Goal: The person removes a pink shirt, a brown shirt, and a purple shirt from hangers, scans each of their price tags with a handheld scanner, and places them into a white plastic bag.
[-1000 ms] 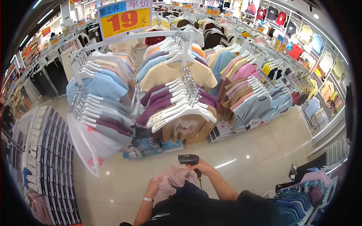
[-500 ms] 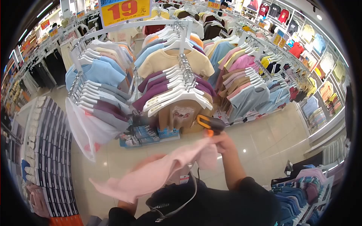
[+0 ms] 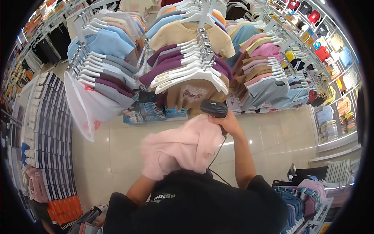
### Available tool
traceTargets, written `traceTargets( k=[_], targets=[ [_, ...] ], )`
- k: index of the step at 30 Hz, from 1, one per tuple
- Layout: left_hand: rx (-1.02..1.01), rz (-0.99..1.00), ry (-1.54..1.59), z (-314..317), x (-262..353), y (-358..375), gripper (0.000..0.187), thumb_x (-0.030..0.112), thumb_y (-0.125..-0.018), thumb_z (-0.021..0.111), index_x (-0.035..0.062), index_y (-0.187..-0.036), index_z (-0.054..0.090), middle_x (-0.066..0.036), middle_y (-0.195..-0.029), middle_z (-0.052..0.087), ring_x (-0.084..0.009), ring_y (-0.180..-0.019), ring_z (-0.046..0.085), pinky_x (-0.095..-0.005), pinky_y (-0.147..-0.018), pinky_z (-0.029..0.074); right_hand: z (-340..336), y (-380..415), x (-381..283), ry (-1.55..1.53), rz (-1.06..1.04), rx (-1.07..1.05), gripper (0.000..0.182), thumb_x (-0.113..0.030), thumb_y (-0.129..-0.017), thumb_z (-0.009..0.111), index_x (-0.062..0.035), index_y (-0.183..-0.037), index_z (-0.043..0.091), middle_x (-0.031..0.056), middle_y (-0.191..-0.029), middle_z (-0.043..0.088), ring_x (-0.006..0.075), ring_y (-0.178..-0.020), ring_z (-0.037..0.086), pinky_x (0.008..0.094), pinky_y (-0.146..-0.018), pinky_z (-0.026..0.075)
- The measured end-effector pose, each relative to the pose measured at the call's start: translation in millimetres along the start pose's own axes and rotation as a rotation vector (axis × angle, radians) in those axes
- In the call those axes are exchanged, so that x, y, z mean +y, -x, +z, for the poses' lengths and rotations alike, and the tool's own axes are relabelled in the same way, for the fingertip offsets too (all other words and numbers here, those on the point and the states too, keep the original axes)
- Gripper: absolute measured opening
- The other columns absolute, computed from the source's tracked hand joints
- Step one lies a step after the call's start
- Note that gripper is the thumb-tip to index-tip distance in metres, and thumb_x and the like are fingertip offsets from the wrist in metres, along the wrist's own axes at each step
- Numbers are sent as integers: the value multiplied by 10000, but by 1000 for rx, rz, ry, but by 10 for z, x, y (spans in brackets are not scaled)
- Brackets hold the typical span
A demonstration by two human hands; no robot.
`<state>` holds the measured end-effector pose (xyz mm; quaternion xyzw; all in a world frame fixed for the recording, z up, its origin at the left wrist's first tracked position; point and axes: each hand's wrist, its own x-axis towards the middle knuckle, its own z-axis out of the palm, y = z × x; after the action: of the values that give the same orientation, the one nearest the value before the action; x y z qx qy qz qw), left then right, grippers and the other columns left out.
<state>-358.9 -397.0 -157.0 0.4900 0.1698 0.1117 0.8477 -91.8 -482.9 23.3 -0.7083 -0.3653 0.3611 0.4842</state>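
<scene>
My right hand [image 3: 230, 124] is wrapped round a black barcode scanner [image 3: 214, 109], its head pointing left and a thin dark cable hanging below. A pale pink garment [image 3: 183, 144] lies bunched in front of my chest, its right edge up against my right hand and just under the scanner. My left forearm [image 3: 141, 188] reaches up into the garment from below. Cloth covers the left hand, so its fingers are hidden. Just beyond the scanner, a brown printed T-shirt [image 3: 194, 94] hangs at the front of the middle rack.
White hangers [image 3: 183, 80] with purple and brown tops fill the middle rack. A clear plastic bag [image 3: 80, 105] hangs at the left rack's front. Shelves of stacked dark-and-white packs [image 3: 54, 144] stand left. Folded clothes [image 3: 300, 199] are at lower right. Pale tiled floor [image 3: 272, 144] runs between.
The pink garment has gone from stretched out sideways to bunched and raised. My right hand has turned the scanner leftward. My left hand has gone under the cloth. The view has tilted down.
</scene>
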Motion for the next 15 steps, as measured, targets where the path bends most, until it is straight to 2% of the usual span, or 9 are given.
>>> traceTargets(
  k=[3,6,9,12,15],
  targets=[
    [5,13,0,-39,-57,-25,482,270,-970,606,48,-1378,478,-116,-1312,562,-211,-1184,559,-323,-1031,436,82,-18,149,12,-9,49,224,-103,-726,796,6,-890,690,14,-828,671,92,-760,577,280,-717,492],
    [4,22,-3,-57,-120,-70,488,255,-969,610,42,-1385,470,-116,-1337,547,-211,-1200,548,-318,-1045,424,157,20,169,6,34,12,236,-109,-727,800,10,-900,693,17,-821,672,95,-771,582,278,-727,491],
    [-9,26,-8,-21,-90,-81,491,249,-967,612,40,-1387,468,-115,-1345,542,-210,-1204,545,-317,-1049,421,274,53,108,-2,27,32,215,-97,-744,796,13,-897,692,17,-801,663,94,-718,580,270,-675,488],
    [-14,36,-2,58,71,-84,491,248,-966,613,42,-1387,468,-114,-1345,542,-210,-1203,546,-316,-1047,423,381,82,0,-1,148,-20,176,-74,-771,780,18,-893,691,20,-783,658,92,-649,568,262,-607,474],
    [16,70,52,34,313,-20,491,247,-964,613,43,-1387,469,-113,-1345,542,-209,-1202,546,-316,-1045,424,456,92,147,-71,99,-9,163,-53,-788,765,21,-911,687,26,-776,658,87,-590,548,255,-548,455]
  ],
)
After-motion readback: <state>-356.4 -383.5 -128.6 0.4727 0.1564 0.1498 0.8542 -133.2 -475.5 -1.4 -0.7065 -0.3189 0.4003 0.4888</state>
